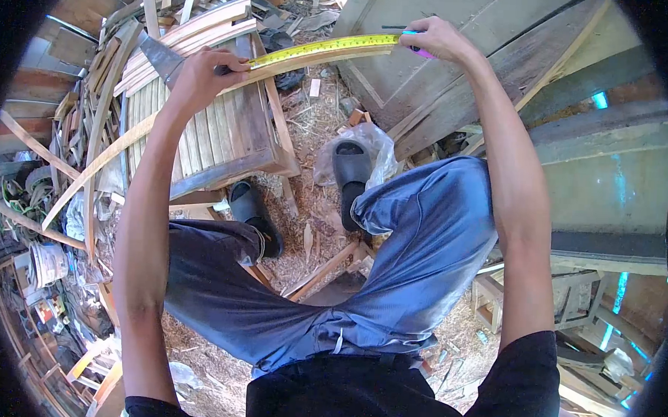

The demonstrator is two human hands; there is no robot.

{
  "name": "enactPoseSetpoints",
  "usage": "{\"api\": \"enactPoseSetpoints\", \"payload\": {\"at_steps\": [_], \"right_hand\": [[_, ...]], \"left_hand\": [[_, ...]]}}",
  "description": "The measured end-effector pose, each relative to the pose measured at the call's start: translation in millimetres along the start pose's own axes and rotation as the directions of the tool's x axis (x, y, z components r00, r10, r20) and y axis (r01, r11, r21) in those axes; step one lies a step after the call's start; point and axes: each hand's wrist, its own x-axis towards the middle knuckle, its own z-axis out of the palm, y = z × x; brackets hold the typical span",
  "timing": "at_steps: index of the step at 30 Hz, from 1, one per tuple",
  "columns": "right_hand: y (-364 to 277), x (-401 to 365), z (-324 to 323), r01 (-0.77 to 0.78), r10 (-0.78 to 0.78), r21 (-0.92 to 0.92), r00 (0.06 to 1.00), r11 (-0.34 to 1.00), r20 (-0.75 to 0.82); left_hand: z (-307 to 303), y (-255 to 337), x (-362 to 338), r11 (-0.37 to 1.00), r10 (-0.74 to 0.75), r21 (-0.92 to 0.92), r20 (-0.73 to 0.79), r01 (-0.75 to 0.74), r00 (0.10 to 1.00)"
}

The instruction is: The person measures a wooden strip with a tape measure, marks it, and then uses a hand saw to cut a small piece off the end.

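Note:
A yellow measuring tape (326, 46) is stretched between my two hands, along the upper end of a long thin wooden strip (121, 143). My left hand (209, 73) is closed at the tape's left end, with the strip beneath it and a small dark object between the fingers. At the strip's right end, my right hand (437, 40) grips the tape measure's case, of which pink and blue parts show. The strip runs down and left past my left forearm. Just below my left hand lies a slatted wooden bench (225, 133).
Thin wooden strips (200, 35) and a handsaw blade (160, 55) lie on the bench. Large wooden panels (407, 77) lean at the upper right. My sandalled feet rest on a shaving-covered floor (303, 241), near a clear plastic bag (381, 147). Scrap wood is piled at left.

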Motion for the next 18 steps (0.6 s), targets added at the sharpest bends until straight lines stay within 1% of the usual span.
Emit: {"api": "enactPoseSetpoints", "payload": {"at_steps": [4, 6, 7, 9, 10, 12, 15, 18], "right_hand": [[-3.1, -3.5, -0.2, 0.005, -0.004, 0.019, 1.0, 1.0, -0.015], [-5.3, -5.0, -0.2, 0.014, -0.013, 0.023, 0.998, 1.0, -0.054], [-6.6, -6.3, -0.9, 0.016, -0.014, 0.022, 0.999, 1.0, -0.051], [-7.3, -7.7, -4.0, 0.0, 0.0, -0.013, 0.999, 1.0, -0.042], [-7.4, -6.8, -5.1, 0.001, -0.001, -0.014, 0.999, 1.0, -0.04], [-9.7, -5.0, -8.4, -0.04, 0.041, -0.049, 0.999, 0.998, 0.018], [-11.3, -9.6, -9.3, -0.036, 0.036, -0.004, 0.999, 0.999, -0.003], [-12.6, -8.5, -8.4, -0.042, 0.043, -0.029, 0.999, 0.999, 0.02]], "left_hand": [[0.4, -1.1, -1.7, 1.0, -0.005, 0.003, -0.008, 0.005, 1.0], [2.9, -6.1, -1.0, 0.99, 0.105, 0.098, -0.071, -0.098, 0.992], [3.3, -7.6, -0.9, 0.991, 0.103, 0.097, -0.072, -0.096, 0.992], [3.2, -7.2, -0.8, 0.998, 0.068, 0.016, -0.054, -0.067, 0.996], [2.7, -5.1, -1.2, 0.998, 0.066, 0.016, -0.054, -0.065, 0.996], [2.2, -2.7, -1.7, 0.999, 0.022, 0.041, -0.035, -0.021, 0.999], [2.0, -4.3, -1.1, 0.998, 0.049, 0.037, -0.031, -0.047, 0.998], [3.0, -6.0, -0.7, 0.998, 0.049, 0.038, -0.034, -0.048, 0.998]]}}
